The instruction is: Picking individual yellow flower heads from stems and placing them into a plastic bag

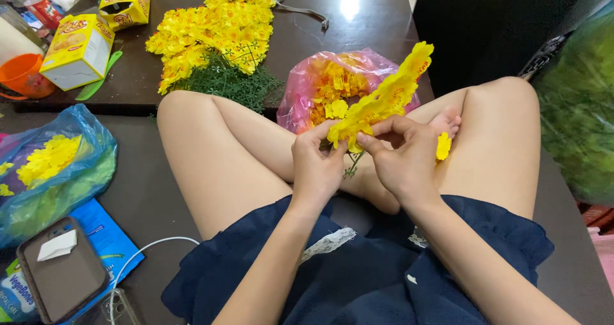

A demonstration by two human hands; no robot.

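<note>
Your left hand (316, 165) and right hand (403, 155) are close together above your crossed legs, both pinched on 1 long strand of yellow fabric flowers (384, 101) that rises up and to the right. Just behind it sits a pink plastic bag of orange-yellow petals (320, 85). A heap of loose yellow flowers (217, 28) lies on the dark surface (364, 24).

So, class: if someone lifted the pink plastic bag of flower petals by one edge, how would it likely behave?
The pink bag would probably sag and fold, since its thin film lies crumpled. It likely feels light, holding only loose orange and yellow petals. Its mouth looks open, so petals could spill if tipped.
</note>
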